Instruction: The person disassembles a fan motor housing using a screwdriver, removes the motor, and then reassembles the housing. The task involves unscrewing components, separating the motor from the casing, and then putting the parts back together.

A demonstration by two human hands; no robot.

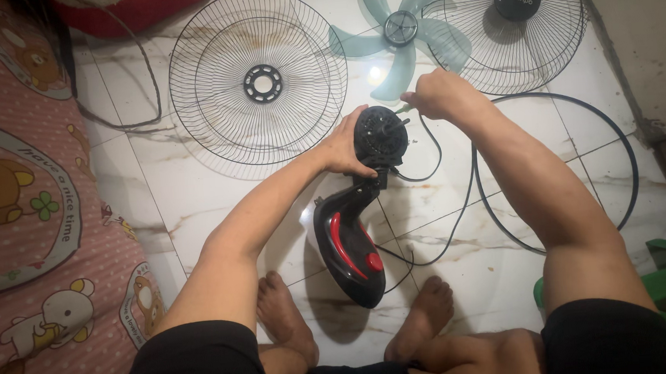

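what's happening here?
A person sits on the tiled floor with a dismantled fan. The left hand grips the black motor housing on its black-and-red base; the right hand pinches something small at the motor's shaft. Two wire grilles, the blue blade and a ring lie nearby.

We see a wire fan guard [259, 80] at upper centre, translucent blue blades [403, 32] beside it, and a pink cartoon blanket [22, 214] on the left.
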